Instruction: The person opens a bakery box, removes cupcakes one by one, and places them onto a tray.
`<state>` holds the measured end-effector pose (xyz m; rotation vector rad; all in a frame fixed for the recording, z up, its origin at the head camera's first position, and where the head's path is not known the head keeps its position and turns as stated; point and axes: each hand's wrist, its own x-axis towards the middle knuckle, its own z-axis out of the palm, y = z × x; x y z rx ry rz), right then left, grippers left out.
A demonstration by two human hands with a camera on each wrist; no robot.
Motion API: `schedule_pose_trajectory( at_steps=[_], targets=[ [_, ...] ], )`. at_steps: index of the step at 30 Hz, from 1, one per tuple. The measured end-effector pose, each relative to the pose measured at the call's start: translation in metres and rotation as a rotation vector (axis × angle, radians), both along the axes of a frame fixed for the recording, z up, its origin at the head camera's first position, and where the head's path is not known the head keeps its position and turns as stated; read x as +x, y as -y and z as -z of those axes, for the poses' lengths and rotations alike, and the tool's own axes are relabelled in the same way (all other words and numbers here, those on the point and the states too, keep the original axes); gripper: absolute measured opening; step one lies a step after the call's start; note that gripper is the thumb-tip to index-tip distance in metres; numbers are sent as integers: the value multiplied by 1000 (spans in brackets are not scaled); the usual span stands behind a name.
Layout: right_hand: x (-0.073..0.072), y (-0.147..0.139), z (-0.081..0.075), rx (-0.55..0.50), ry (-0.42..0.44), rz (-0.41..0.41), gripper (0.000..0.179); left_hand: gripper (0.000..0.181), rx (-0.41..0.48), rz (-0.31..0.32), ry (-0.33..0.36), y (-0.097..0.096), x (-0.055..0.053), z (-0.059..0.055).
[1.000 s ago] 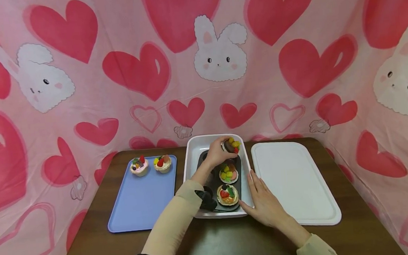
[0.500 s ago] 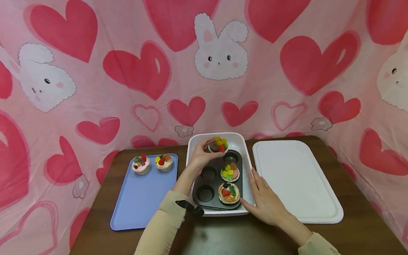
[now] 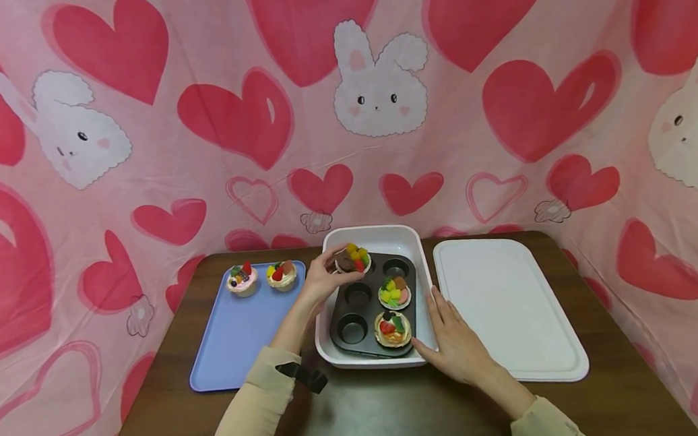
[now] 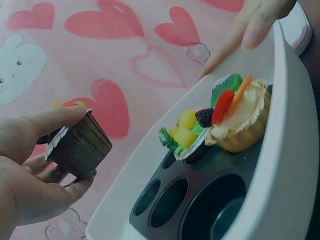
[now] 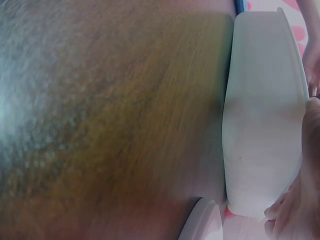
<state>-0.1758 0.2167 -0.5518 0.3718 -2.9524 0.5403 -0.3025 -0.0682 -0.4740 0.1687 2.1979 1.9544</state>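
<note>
My left hand [image 3: 319,279] pinches a chocolate cupcake [image 3: 352,259] topped with yellow and red fruit pieces, between thumb and fingers. It is above the back left of a dark muffin tin [image 3: 371,321], and the left wrist view shows its dark brown cup [image 4: 82,147] apart from the tin. Two cupcakes sit in the tin's right column: a yellow-and-green topped one [image 3: 394,294] and a cream one with berries [image 3: 392,329]. The tin lies inside a white tub [image 3: 420,247]. With straight fingers, my right hand [image 3: 461,342] rests against the tub's right side.
A blue tray [image 3: 236,347] on the left bears a pink-cream cupcake [image 3: 242,280] and a pale cream cupcake [image 3: 282,276] near its back edge. To the right lies a white tray [image 3: 507,308]. A heart-patterned cloth [image 3: 375,155] hangs behind the brown table [image 3: 393,411].
My left hand has carried the chocolate cupcake leftward from the tin's back right, uncovering the wells in the left column. My right hand has stayed at the tub's right side.
</note>
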Motion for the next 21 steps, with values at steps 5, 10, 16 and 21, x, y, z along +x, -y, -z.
schedule_pose_trajectory(
  at_steps=[5, 10, 16, 21],
  targets=[
    [-1, 1, 1, 2, -9, 0, 105, 73, 21, -29, -10, 10, 4, 3],
    [-1, 1, 2, -5, -25, -8, 105, 75, 19, -29, -3, 24, 9, 6],
    [0, 0, 1, -13, -32, -11, 104, 75, 18, -49, -5, 38, 14, 9],
    [0, 0, 1, -14, -27, -11, 105, 74, 12, -67, -8, 47, 17, 12]
  ],
)
